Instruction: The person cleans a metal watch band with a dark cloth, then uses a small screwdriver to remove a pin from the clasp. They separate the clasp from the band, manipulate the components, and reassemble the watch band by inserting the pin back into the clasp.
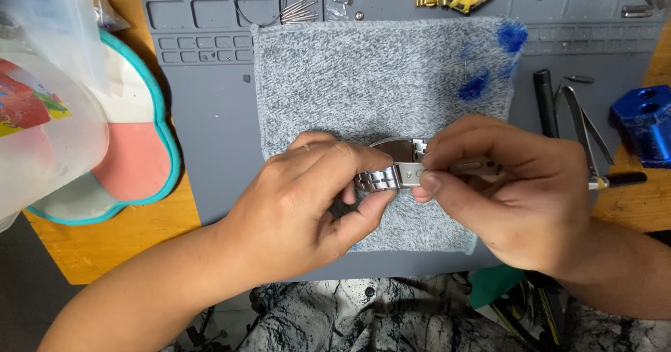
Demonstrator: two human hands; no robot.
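— Patterned cloth (349, 317) is seen nearest the lens, at the bottom edge. What is held above it?

— Over a grey towel (363, 79), a steel watch (398, 149) is gripped. Its band (377, 179) is pinched by the left hand (300, 212), thumb below and fingers curled on top. The clasp (412, 174) is nipped between the right hand's (517, 191) thumb and forefinger.

— How far along is the work judged to be?

— Mid-way, seemingly: band and case are seen joined, yet the clasp end looks open and is being handled. Whether it is latched cannot be told.

— And around it?

— A grey mat (210, 128) is laid beneath; tweezers (583, 125) and a blue block (646, 121) are left to the right, a plastic tub (42, 128) to the left.
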